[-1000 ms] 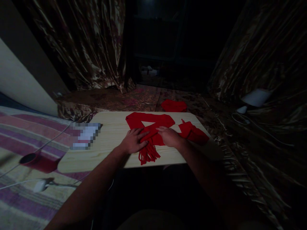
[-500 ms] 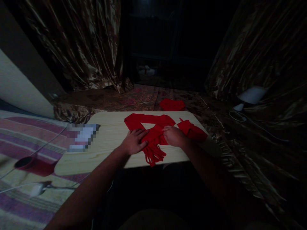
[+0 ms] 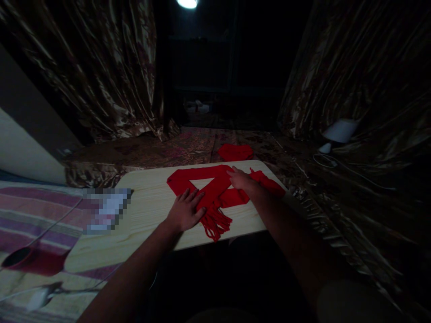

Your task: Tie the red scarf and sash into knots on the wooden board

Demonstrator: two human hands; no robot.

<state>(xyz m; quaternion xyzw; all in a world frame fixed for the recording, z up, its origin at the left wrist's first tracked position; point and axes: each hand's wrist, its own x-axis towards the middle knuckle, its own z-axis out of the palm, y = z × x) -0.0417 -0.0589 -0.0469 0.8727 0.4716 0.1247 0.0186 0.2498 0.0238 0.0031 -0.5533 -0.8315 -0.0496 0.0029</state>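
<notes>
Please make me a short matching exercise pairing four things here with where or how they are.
1. Left hand
2. Right hand
3. Lamp
4. Table

A. Pale wood, under the red scarf
B. On the scarf, beside its fringe
C. White, off to the right
D. On the scarf, toward its far edge

Pairs: 1-B, 2-D, 3-C, 4-A

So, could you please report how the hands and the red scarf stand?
Left hand spread, touching red scarf. Right hand at its far right corner. Scarf looped on table. More red cloth beside right hand.
</notes>
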